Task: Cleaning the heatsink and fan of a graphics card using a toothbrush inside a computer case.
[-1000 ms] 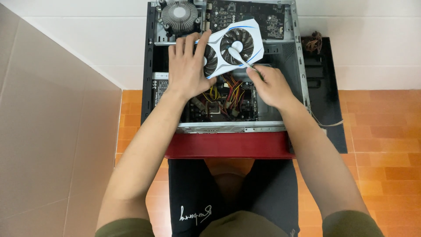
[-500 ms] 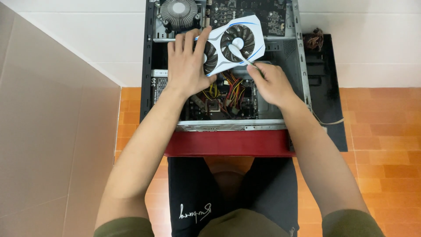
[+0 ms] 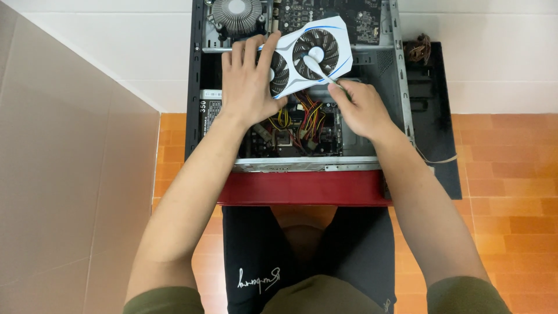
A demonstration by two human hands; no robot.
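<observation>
Landmark for all positions: open computer case (image 3: 197, 87), lying on its side, black frame with a red front panel (image 3: 302, 187) at the edge nearest the person.

1. Floor: orange tiles (image 3: 505, 168) to either side of the case and beneath the person; white tiles (image 3: 116, 52) beyond, flanking the far part of the case.
2. Beige panel (image 3: 64, 174): well left of the case, slanting edge.
3. Black side panel (image 3: 433, 116): lying flat just right of the case, a bundle of brown cable (image 3: 419, 47) on its far end.
4. Person's legs in black shorts (image 3: 250, 256): directly below the red front panel.
5. Graphics card (image 3: 317, 55): white shroud with blue trim, two fans, inside the case toward its far half, tilted, lifted above the board. It is held at both ends.
6. Left hand (image 3: 249, 87): inside the case at the card's left end, fingers spread flat over the left fan, palm down, pressing and steadying the card rather than curling round it.
7. Right hand (image 3: 360, 107): inside the case at the card's near right corner, fingers pinched narrow on the card's lower edge.
8. Processor cooler (image 3: 235, 13): round finned metal, far left corner of the case.
9. Power supply (image 3: 209, 107): against the left wall, beside the left wrist.
10. Wiring loom (image 3: 305, 119): red, yellow and black leads, centre of the case, below the card, between the hands.
</observation>
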